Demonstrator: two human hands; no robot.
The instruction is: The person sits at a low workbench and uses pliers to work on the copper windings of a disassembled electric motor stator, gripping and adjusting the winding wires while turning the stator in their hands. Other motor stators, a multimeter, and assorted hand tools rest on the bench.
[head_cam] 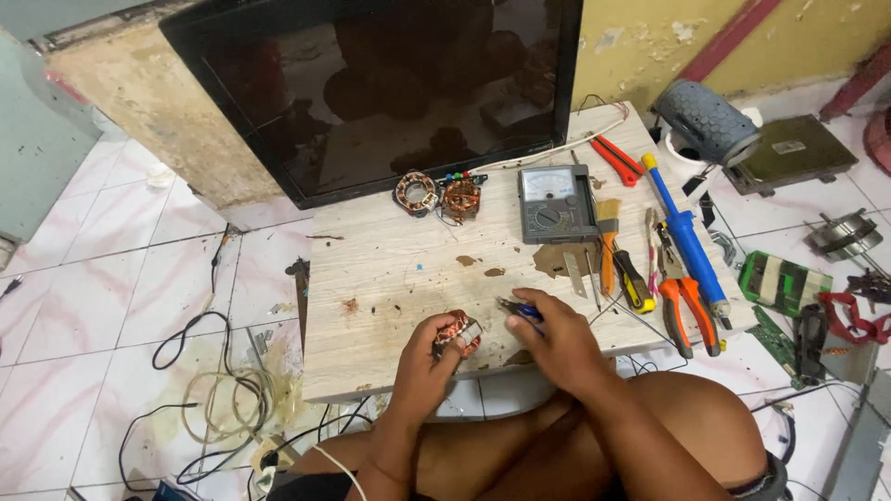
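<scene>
Though stained, pale tabletop (pixel 390 278) beneath coil (pixel 457 334), tiled floor (pixel 93 353).

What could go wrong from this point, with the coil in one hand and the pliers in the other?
1. The left hand grips the copper motor coil at the table's near edge, so it might drop onto the lap.
2. The right hand points blue-handled pliers at the coil close to the left fingers; a slip may nick them or the windings.
3. Loose cables on the floor could snag.
</scene>
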